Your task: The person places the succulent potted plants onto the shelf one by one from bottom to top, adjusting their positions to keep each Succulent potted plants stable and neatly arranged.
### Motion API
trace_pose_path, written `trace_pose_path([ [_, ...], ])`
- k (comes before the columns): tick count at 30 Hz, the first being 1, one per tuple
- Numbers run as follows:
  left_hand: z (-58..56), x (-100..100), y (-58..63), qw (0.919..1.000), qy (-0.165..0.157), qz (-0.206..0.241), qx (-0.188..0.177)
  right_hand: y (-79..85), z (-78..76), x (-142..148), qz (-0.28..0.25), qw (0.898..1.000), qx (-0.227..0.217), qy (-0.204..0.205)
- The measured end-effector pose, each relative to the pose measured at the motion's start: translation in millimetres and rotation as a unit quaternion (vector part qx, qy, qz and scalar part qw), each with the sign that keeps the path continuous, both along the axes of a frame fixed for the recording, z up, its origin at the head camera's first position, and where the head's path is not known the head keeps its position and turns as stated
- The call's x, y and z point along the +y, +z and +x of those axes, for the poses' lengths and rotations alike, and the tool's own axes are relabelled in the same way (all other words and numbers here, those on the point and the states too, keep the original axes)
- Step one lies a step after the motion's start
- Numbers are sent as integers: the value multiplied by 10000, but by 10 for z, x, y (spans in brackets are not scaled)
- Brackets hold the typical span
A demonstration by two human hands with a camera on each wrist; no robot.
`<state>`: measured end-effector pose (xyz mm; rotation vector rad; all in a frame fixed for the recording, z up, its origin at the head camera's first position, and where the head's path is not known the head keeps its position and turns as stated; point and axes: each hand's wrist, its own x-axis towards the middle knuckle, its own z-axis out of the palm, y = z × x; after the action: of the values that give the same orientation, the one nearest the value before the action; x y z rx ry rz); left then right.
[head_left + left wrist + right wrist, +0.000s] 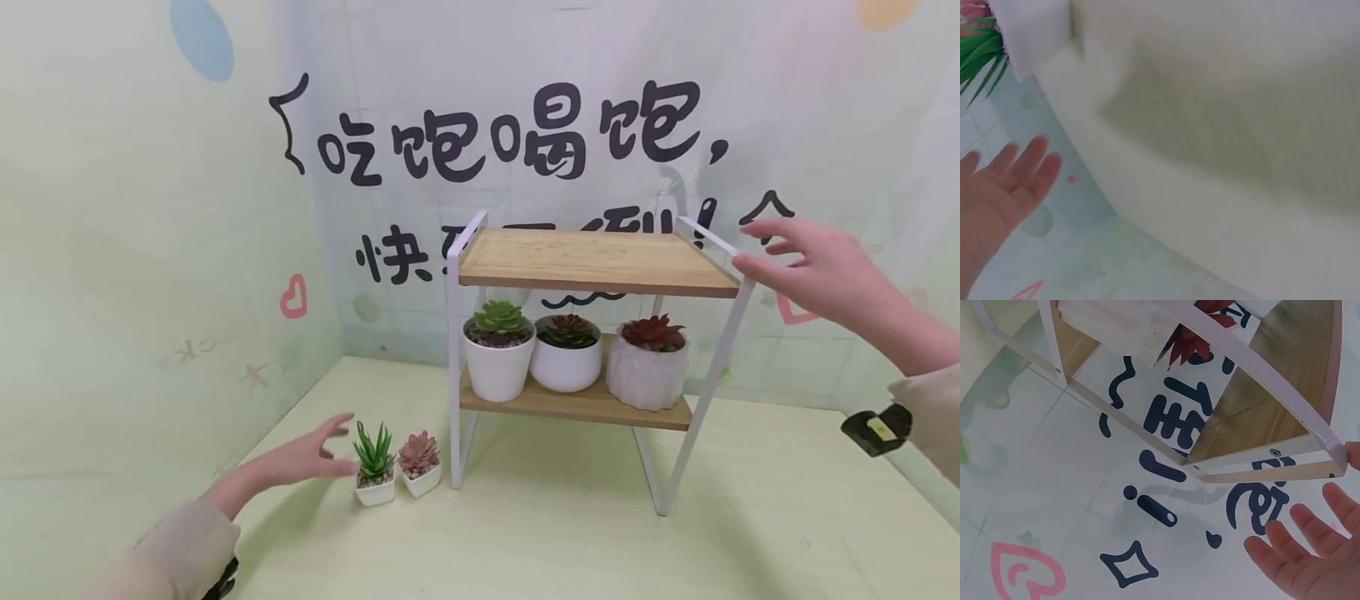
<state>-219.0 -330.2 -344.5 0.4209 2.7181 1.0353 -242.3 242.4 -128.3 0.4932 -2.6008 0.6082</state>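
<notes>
A two-tier shelf (592, 260) with wooden boards and a white metal frame stands on the table. My right hand (832, 268) is at its top right corner, thumb right at the frame and the other fingers loosely extended, as the right wrist view also shows. My left hand (303, 457), fingers apart and holding nothing, reaches beside a small spiky green plant (373, 457) in a square white pot. A pink succulent (420, 454) in a similar pot sits just right of that plant. In the left wrist view, the fingers lie apart from the white pot (1035, 37).
On the lower board stand a green succulent in a white pot (498, 372), a low round white pot (566, 368) and a ribbed white pot (647, 377) with a red succulent. Printed wall sheets (150, 250) border the pale table (540, 542) at the left and back.
</notes>
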Motion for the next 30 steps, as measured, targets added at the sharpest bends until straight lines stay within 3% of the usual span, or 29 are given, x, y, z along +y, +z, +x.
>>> trace_pose_path([
  [3,27,13,-120,9989,-58,-103,-459,-11,-17,28,-52,10000,-50,19],
  [6,32,48,-208,9983,-22,-101,-576,-30,-40,58,-171,9996,-199,103],
  [12,19,111,-310,9992,146,-168,-344,-105,-108,133,-583,9955,-715,235],
  [20,-4,187,-380,9990,435,-28,-42,-215,-169,203,-1342,9826,-1026,776],
  [25,-3,186,-409,9994,284,167,57,-216,-167,181,-1503,9779,-1194,827],
  [30,2,182,-410,9996,99,271,61,-227,-157,148,-1623,9802,-883,716],
])
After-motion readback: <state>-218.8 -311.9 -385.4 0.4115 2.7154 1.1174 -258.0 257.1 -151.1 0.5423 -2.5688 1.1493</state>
